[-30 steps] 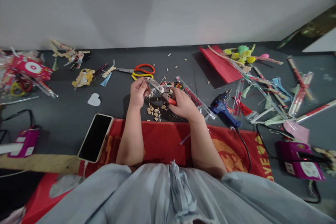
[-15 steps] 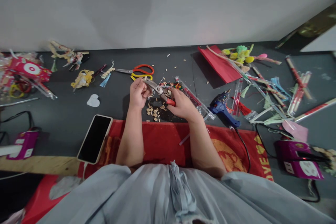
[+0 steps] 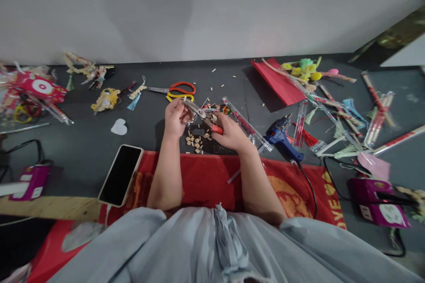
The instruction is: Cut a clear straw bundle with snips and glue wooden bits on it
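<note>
My right hand (image 3: 229,131) is closed around the red handles of a pair of pruning shears (image 3: 198,110), whose blades point up and to the left. At the blade tips my left hand (image 3: 174,118) is closed in a pinch; a tiny pale piece (image 3: 184,98) shows by its fingertips, too small to name. Small cut wooden bits (image 3: 195,140) lie scattered on the dark table below the shears. Just beyond my left hand rest scissors (image 3: 181,90) with orange and yellow handles.
A blue glue gun (image 3: 283,137) lies to the right, its cord crossing a red towel (image 3: 209,181). Left of my arms are a phone (image 3: 121,176) and a white heart-shaped cutout (image 3: 119,127). Red paper (image 3: 280,84) and wrapped sticks (image 3: 380,115) lie at right.
Both hands and the shears stay almost in place, with only tiny finger shifts. The whole view wobbles slightly.
</note>
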### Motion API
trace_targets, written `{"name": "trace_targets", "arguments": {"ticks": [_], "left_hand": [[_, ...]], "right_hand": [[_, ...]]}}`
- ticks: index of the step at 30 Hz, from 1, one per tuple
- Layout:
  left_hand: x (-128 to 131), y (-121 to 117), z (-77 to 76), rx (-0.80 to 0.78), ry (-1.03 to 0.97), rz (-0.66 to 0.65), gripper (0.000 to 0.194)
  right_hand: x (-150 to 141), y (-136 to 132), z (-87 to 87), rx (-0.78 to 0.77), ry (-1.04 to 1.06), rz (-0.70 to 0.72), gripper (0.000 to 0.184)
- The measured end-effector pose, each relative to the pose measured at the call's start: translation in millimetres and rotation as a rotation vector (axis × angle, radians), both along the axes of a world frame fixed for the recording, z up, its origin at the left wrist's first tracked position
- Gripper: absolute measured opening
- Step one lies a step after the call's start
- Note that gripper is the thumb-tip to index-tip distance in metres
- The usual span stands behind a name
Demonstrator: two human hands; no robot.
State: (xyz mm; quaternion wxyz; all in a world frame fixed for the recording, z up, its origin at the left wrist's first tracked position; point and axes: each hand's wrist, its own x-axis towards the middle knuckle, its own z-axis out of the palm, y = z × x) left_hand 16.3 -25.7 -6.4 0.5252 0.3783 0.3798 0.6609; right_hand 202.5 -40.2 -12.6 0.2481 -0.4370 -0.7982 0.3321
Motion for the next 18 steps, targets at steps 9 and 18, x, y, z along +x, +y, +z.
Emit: {"name": "trace_targets", "arguments": {"ticks": [9, 18], "left_hand": [[1.2, -3.0, 5.4, 0.018, -0.071, -0.047, 0.044], [-0.2, -1.9, 3.6, 0.026, -0.03, -0.047, 0.044]], "right_hand": [[0.5, 0.2, 0.5, -0.019, 0.034, 0.014, 0.043], [2.7, 1.9, -0.5, -0.006, 0.011, 0.009, 0.039]]}}
